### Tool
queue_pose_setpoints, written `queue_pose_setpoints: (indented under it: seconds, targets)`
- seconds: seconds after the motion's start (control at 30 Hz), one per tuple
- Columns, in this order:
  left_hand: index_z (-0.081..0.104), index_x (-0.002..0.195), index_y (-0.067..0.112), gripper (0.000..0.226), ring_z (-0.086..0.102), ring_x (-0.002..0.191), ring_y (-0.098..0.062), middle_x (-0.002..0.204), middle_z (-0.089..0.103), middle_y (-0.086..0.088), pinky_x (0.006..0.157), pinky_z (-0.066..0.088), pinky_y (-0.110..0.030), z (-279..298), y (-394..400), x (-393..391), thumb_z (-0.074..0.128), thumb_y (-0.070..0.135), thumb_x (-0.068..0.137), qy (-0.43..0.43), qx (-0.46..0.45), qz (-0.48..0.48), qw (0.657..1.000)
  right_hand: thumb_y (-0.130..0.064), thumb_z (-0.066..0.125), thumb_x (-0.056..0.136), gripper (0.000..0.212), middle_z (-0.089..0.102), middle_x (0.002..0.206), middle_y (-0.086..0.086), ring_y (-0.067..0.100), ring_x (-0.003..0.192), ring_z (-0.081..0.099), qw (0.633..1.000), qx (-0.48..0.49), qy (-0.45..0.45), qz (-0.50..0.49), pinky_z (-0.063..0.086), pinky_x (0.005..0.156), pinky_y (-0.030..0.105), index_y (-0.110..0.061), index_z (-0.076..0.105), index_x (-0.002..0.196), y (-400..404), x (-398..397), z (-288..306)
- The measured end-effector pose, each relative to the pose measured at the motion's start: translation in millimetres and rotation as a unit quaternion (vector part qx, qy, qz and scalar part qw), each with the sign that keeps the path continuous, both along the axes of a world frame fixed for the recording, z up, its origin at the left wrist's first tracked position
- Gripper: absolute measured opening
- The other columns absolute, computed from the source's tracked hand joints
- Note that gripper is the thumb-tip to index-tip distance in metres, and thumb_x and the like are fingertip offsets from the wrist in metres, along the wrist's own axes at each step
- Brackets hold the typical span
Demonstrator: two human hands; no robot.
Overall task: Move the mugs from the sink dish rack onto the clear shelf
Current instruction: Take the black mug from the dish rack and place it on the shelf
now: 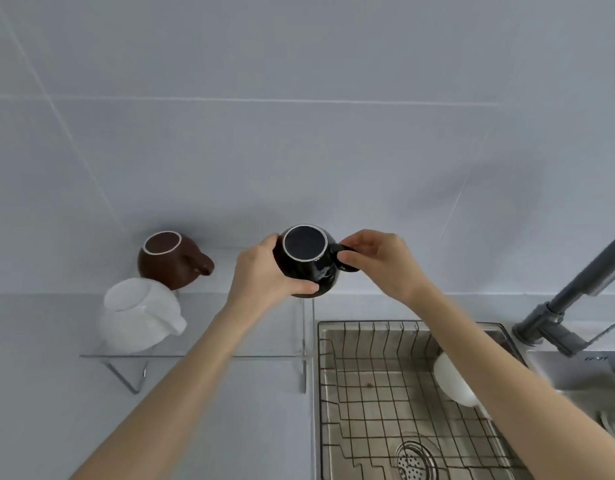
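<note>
I hold a black mug (pixel 308 259) upside down over the right end of the clear shelf (pixel 195 356). My left hand (pixel 264 271) wraps its body from the left, and my right hand (pixel 379 261) pinches its handle. A brown mug (pixel 167 259) and a white mug (pixel 138 315) stand upside down at the shelf's left end. Another white mug (pixel 451 381) lies in the wire dish rack (pixel 368 393) in the sink, partly hidden behind my right forearm.
A grey faucet (pixel 576 296) rises at the right of the sink. The sink drain (pixel 415 460) shows through the rack's wires. The tiled wall stands right behind the shelf. The shelf rests on thin metal legs (pixel 133 381) above the counter.
</note>
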State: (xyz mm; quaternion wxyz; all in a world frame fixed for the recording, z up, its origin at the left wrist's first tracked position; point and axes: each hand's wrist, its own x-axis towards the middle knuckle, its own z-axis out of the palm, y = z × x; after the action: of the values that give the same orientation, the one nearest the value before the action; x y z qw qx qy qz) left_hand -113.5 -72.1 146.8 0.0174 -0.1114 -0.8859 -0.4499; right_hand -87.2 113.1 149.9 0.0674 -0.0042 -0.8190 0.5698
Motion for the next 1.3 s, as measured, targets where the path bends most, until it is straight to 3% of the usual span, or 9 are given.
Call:
queue_pose_setpoints:
  seconds: [0.07,0.23,0.67,1.03,1.13,1.23,1.3]
  targets:
    - [0.060,0.107,0.017,0.069,0.060,0.089,-0.015,0.098,0.069,0.002,0.066,0.042,-0.018,1,-16,-15,0.087,0.025,0.043,0.000,-0.022,0.013,1.000,-0.003,0.064,0.081,0.013,0.068,0.072,-0.001,-0.005,0.056,0.064,1.000,-0.004,-0.005,0.017,0.049,0.058,0.005,0.001,0.066,0.093,-16,-19,0]
    - [0.060,0.109,0.016,0.071,0.061,0.102,-0.022,0.106,0.070,-0.003,0.086,0.049,-0.034,-8,-47,-45,0.087,0.029,0.045,-0.014,-0.075,0.024,0.997,-0.003,0.064,0.081,0.013,0.067,0.069,-0.002,-0.005,0.051,0.062,0.999,0.014,-0.026,0.035,0.050,0.055,0.006,0.001,0.065,0.093,-45,-58,-17]
    - [0.060,0.107,0.016,0.066,0.059,0.106,-0.024,0.109,0.069,-0.004,0.079,0.042,-0.027,-28,-60,-76,0.086,0.030,0.048,-0.049,-0.087,0.036,0.994,-0.004,0.062,0.082,0.014,0.067,0.077,0.007,-0.011,0.048,0.058,0.996,0.066,-0.046,0.035,0.044,0.052,0.000,0.001,0.064,0.094,-63,-98,-36]
    - [0.062,0.107,0.014,0.068,0.060,0.104,-0.024,0.106,0.070,-0.006,0.086,0.049,-0.037,-37,-56,-74,0.086,0.033,0.046,-0.052,-0.084,0.056,0.994,-0.003,0.057,0.084,0.015,0.067,0.087,0.007,-0.007,0.060,0.060,0.993,0.105,-0.034,0.037,0.044,0.056,-0.002,0.000,0.063,0.098,-65,-103,-45]
    - [0.060,0.111,0.014,0.071,0.059,0.106,-0.024,0.110,0.069,-0.007,0.086,0.047,-0.033,-39,-56,-74,0.086,0.032,0.047,-0.053,-0.085,0.054,0.994,-0.004,0.057,0.084,0.020,0.070,0.102,0.014,0.006,0.076,0.064,0.993,0.108,-0.041,0.039,0.048,0.068,0.005,-0.001,0.061,0.104,-65,-101,-44]
    - [0.054,0.115,0.011,0.073,0.056,0.111,-0.025,0.116,0.065,-0.007,0.084,0.041,-0.027,-40,-53,-74,0.085,0.029,0.051,-0.070,-0.085,0.047,0.993,-0.006,0.058,0.085,0.035,0.063,0.120,0.016,0.025,0.107,0.061,0.990,0.121,-0.047,0.051,0.048,0.094,0.029,-0.005,0.052,0.119,-62,-97,-38]
    - [0.048,0.115,0.008,0.077,0.052,0.114,-0.028,0.119,0.060,-0.009,0.087,0.041,-0.032,-39,-49,-71,0.084,0.030,0.051,-0.062,-0.088,0.045,0.993,-0.007,0.058,0.085,0.038,0.061,0.121,0.016,0.026,0.111,0.059,0.990,0.131,-0.023,0.045,0.045,0.101,0.035,-0.007,0.051,0.122,-53,-92,-29]
